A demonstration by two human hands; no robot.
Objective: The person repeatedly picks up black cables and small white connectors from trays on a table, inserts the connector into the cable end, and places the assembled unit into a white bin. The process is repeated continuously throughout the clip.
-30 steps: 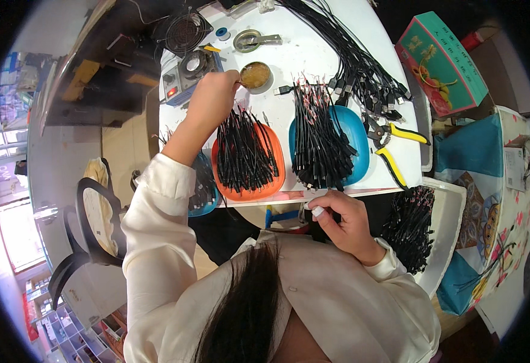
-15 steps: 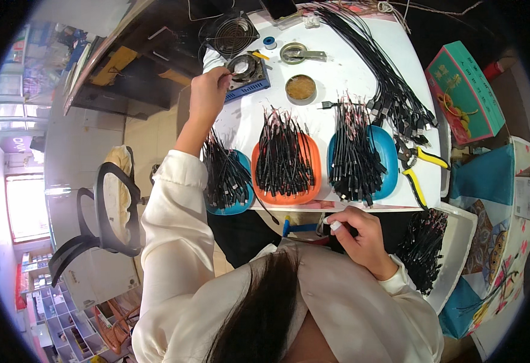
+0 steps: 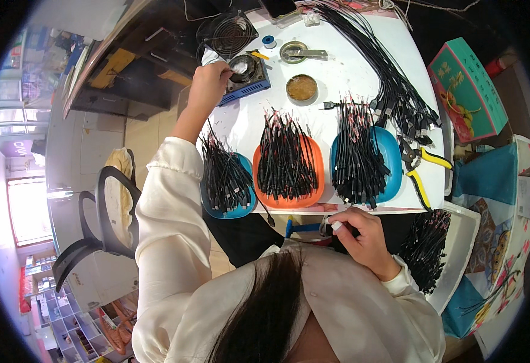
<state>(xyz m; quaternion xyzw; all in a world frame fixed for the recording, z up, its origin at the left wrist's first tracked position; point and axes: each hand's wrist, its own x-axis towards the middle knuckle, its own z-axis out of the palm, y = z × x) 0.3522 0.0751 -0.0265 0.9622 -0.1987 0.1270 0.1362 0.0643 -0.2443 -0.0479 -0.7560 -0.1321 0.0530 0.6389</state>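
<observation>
My left hand [image 3: 209, 85] reaches to the far left of the table, its fingers pinched together beside a small round melting pot [image 3: 241, 68] on a blue-sided unit. What the pinch holds is hidden. My right hand [image 3: 362, 237] is curled in front of the table's near edge, thumb against the fingers; I cannot make out anything in it. Bundles of short black cables with stripped pinkish ends lie in a blue tray [image 3: 239, 212], an orange tray [image 3: 319, 175] and another blue tray [image 3: 389, 157]. A round tin [image 3: 302, 89] with amber-brown contents stands behind the orange tray.
A metal fan [image 3: 227, 35], a solder spool [image 3: 268, 42] and a tin lid with a flat tool [image 3: 304, 54] are at the back. Long black cables [image 3: 386, 78] and yellow-handled pliers [image 3: 425, 172] lie to the right. A white bin [image 3: 458, 242] holds more cables; a green box [image 3: 467, 91] stands beyond.
My left hand has shifted slightly away from me alongside the pot, still pinched. My right hand stays almost where it was. The whole view has moved a little.
</observation>
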